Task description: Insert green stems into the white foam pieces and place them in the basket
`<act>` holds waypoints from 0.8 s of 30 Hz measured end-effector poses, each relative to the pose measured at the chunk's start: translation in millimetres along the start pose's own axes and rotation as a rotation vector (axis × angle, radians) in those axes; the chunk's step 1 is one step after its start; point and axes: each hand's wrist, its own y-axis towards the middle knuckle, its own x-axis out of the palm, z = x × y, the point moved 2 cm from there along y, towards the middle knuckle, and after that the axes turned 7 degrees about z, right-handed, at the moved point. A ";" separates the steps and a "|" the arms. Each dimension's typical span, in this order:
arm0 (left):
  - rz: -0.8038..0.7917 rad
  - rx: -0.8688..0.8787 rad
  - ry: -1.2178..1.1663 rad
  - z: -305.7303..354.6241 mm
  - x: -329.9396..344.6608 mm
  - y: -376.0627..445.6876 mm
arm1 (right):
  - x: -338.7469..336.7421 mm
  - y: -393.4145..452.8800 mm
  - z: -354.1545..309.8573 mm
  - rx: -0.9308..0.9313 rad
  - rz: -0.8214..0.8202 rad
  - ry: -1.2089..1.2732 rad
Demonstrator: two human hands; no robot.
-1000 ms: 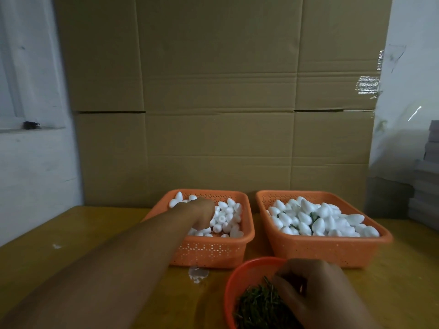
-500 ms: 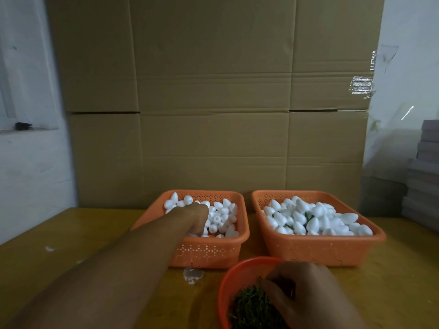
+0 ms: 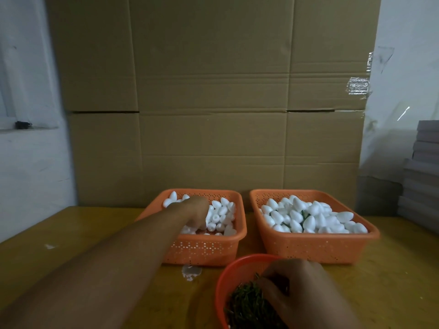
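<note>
Left hand (image 3: 194,211) grip buried in foam pieces (image 3: 221,213) in the near basket (image 3: 204,249), hold unclear. Right hand (image 3: 293,284) grip likewise unclear, down in green stems (image 3: 247,302), red bowl (image 3: 222,283). Risk: blind grab pulls several stems.

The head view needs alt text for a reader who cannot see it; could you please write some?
A left hand reaches into a basket of white foam pieces while the right hand digs into a bowl of green stems.
</note>
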 end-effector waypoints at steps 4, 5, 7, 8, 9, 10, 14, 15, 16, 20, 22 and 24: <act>0.183 0.057 -0.199 3.5 -16.5 -6.5 | -1.3 -0.9 -2.6 0.004 0.003 -0.024; 0.238 0.069 -0.262 4.0 -19.9 -10.5 | -1.3 -1.4 -3.3 0.005 0.004 -0.033; 0.343 0.089 -0.386 6.1 -25.9 -21.1 | -0.8 -2.2 -3.4 0.012 0.001 -0.044; 0.392 0.102 -0.455 7.6 -27.7 -27.2 | -0.6 -2.5 -3.6 0.017 0.001 -0.047; 0.437 0.116 -0.522 9.6 -29.4 -34.7 | -0.3 -2.9 -3.7 0.020 0.001 -0.049; 0.480 0.133 -0.579 12.3 -30.9 -43.8 | 0.0 -3.1 -3.6 0.023 0.001 -0.053; 0.608 0.232 -0.726 27.4 -34.8 -87.8 | -0.5 -3.2 -3.7 0.037 -0.027 -0.075; 0.626 0.263 -0.757 31.5 -34.3 -98.4 | -0.6 -3.4 -3.9 0.040 -0.040 -0.084; 0.641 0.290 -0.789 35.3 -33.1 -108.5 | -0.8 -3.4 -3.8 0.043 -0.058 -0.094; 0.669 0.363 -0.904 48.6 -22.5 -143.5 | -1.1 -3.4 -4.8 0.035 -0.120 -0.150; 0.669 0.408 -0.944 54.0 -16.4 -159.4 | -0.3 -3.5 -5.5 0.029 -0.145 -0.182; 0.664 0.452 -0.945 58.9 -9.8 -173.9 | 0.7 -3.9 -6.5 0.014 -0.173 -0.208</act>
